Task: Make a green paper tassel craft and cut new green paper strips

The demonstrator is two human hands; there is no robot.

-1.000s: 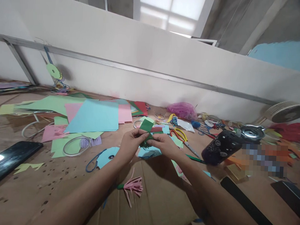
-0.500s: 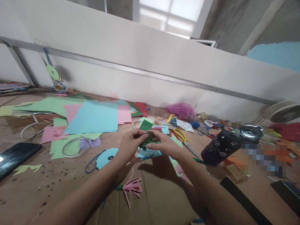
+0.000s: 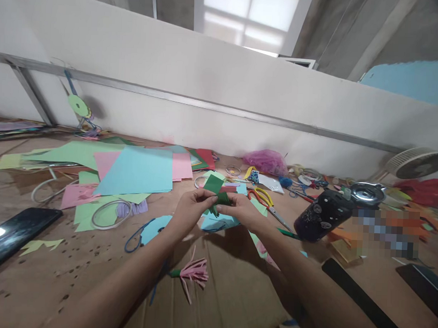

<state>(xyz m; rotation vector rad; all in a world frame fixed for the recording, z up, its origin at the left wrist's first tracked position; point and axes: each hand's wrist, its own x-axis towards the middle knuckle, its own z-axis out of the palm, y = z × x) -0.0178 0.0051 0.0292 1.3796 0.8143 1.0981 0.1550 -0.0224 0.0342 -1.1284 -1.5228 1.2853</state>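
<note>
Dark green paper (image 3: 223,199) with a fringed lower edge is pinched between the fingertips of my left hand (image 3: 193,209) and my right hand (image 3: 243,212). A flat green paper piece (image 3: 214,183) shows just beyond the fingers; whether it joins the held paper I cannot tell. Below the hands, a pink paper tassel (image 3: 195,273) with a green wrapped end lies on brown cardboard (image 3: 231,300). Beside my left wrist is a light blue paper disc (image 3: 154,230) with a blue cord. More blue paper (image 3: 219,224) lies under my hands.
Orange-and-yellow-handled scissors (image 3: 266,200) and a dark bottle (image 3: 323,214) stand to the right. Coloured paper sheets (image 3: 141,168) spread at the back left. A phone (image 3: 18,240) is at the left, a black strip (image 3: 361,301) at the right, and a fan (image 3: 420,163) at the wall.
The green paper has turned between my fingers, so its fringe shows less and a smooth face shows more. Both hands stay in nearly the same place.
</note>
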